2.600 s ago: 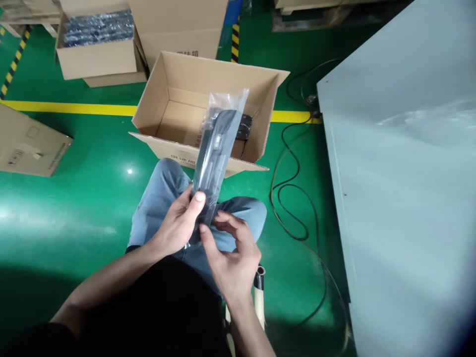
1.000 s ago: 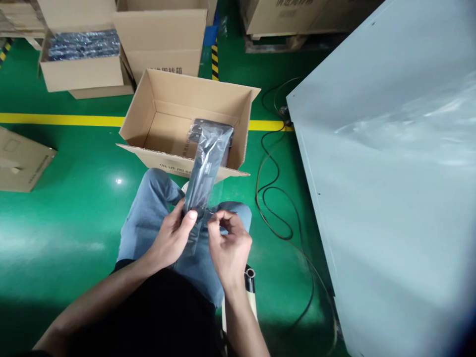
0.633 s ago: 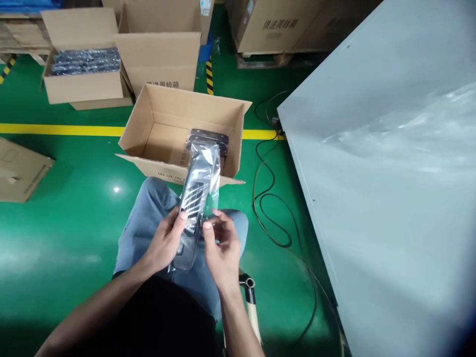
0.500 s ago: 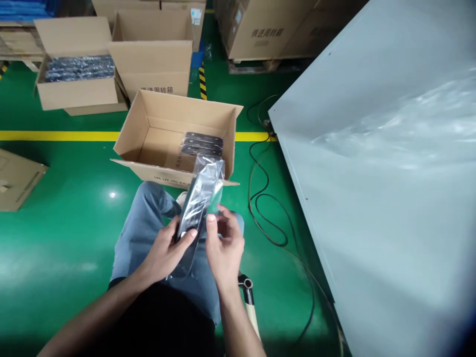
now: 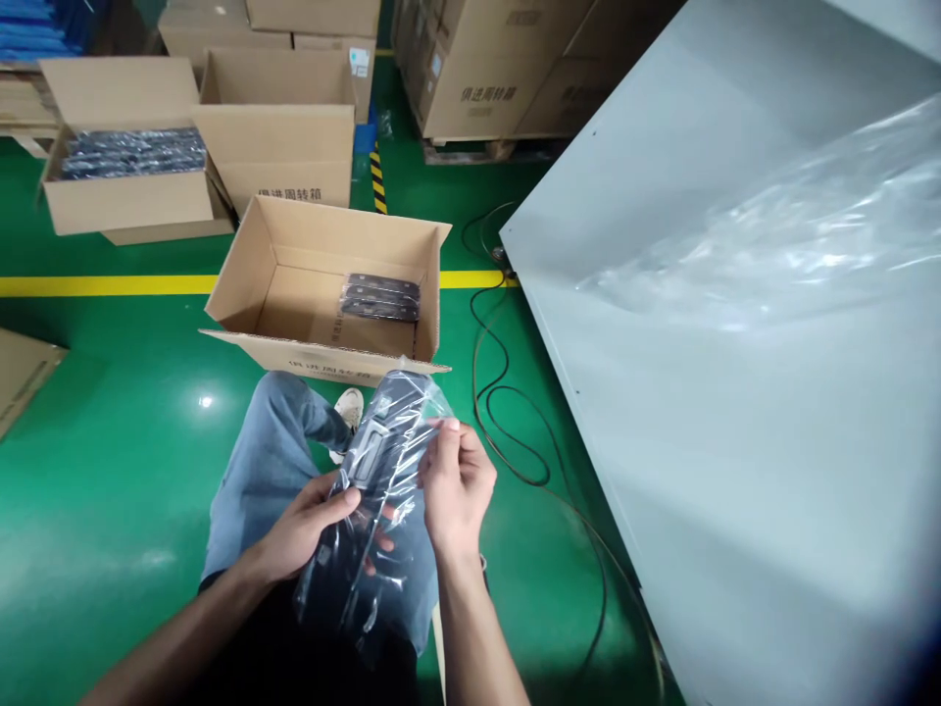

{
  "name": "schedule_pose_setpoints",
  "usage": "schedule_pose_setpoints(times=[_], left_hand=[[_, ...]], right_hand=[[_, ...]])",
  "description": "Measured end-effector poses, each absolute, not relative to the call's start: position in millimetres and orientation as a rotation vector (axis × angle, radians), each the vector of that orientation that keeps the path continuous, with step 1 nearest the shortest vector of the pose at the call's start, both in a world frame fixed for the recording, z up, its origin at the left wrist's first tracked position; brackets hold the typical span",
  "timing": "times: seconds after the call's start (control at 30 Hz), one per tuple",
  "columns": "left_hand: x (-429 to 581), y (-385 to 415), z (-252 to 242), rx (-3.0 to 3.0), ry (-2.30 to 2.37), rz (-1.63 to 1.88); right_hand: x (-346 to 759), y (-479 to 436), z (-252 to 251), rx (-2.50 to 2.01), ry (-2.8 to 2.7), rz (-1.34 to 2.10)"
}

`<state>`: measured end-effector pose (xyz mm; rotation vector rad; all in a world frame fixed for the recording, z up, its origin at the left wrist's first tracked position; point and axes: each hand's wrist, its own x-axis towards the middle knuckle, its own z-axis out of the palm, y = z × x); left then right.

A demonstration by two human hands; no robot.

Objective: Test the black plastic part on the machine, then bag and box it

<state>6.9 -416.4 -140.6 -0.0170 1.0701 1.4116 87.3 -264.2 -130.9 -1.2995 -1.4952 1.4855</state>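
Observation:
Above my lap I hold a long dark plastic part (image 5: 371,446) inside a clear plastic bag (image 5: 408,466). It lies tilted, its far end near the box, with a rectangular recess on its upper face. My left hand (image 5: 313,520) grips it from the left, thumb on top and fingers showing through the film underneath. On the other side, my right hand (image 5: 460,480) pinches the loose edge of the bag between thumb and fingers. Just ahead stands an open cardboard box (image 5: 301,294), where several similar bagged dark parts (image 5: 380,297) lie side by side at the right.
A large grey panel (image 5: 662,412) with clear film (image 5: 823,235) on it fills the right side. Cables (image 5: 507,422) loop across the green floor beside it. Behind at left is an open carton (image 5: 128,201) of bagged parts. Stacked cartons (image 5: 470,98) stand on a pallet further back.
The bagged part has come nearer my body and turned so its recessed face shows. My right hand has closed on the bag's edge and draws it to the right. The view has shifted slightly.

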Motion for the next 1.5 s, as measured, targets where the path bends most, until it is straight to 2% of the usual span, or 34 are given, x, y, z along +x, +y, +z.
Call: schedule_pose_setpoints(times=[0.3,0.57,0.83,0.93,1.1,1.3,1.5], left_hand=[[2.6,-425.8,-142.1,0.244,1.271,1.361],[-0.4,-431.2,-156.6,0.149,0.947,1.380],[-2.0,-413.5,-154.2,0.415,1.217,1.426],[-3.4,-410.9,-151.6,0.359,1.153,1.396],[-16.8,-415.8,-156.7,0.119,1.047,1.348],[-29.1,-411.1,-148.6,0.302,1.389,1.306],[-45.4,-394.6,-143.8,0.445,1.525,1.237]], right_hand=[[93.9,-241.3,-114.6,-1.250,-1.789,1.090],[85.7,-253.1,-101.4,-1.253,-1.345,1.528],[93.7,-267.0,-52.0,-1.204,-1.405,1.462],[96.6,-256.8,-46.7,-1.227,-1.312,1.401],[100.9,-230.7,-47.9,-1.279,-1.198,1.464],[102.6,-212.2,-70.1,-1.345,-1.239,1.418],[103.7,-194.6,-92.8,-1.419,-1.306,1.432]])
